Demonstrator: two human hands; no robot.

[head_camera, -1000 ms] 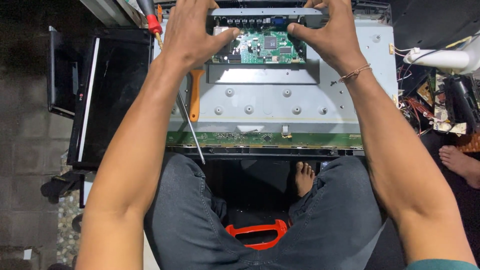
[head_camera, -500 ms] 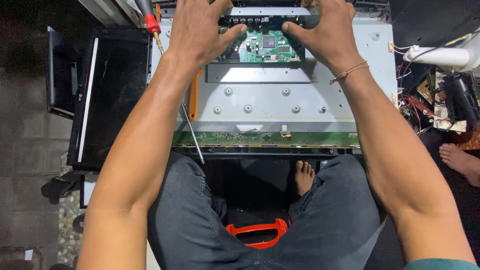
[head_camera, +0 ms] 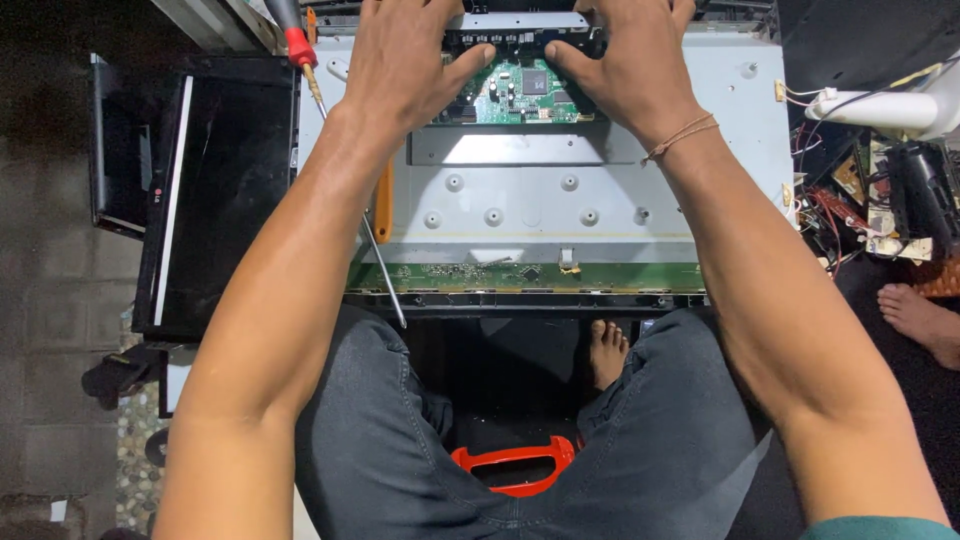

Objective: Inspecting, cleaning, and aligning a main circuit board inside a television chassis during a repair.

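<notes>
Head view: the person sits with a grey metal back panel of an opened flat screen across the lap. The left hand lies at 11 o'clock in the frame, fingers spread and pressed down on the black connector strip at the panel's far edge, thumb angled inward onto the green circuit board. The right hand lies at 12 to 1 o'clock, likewise flat and spread on the strip, its thumb touching the board from the other side; a thin cord bracelet circles that wrist. The board sits between the two thumbs, at 12 o'clock. A red-handled screwdriver lies at 11 o'clock, just beside the left wrist. An orange-handled screwdriver lies under the left forearm. A narrow green strip board runs along the panel's near edge. A black monitor lies at 9 o'clock.
</notes>
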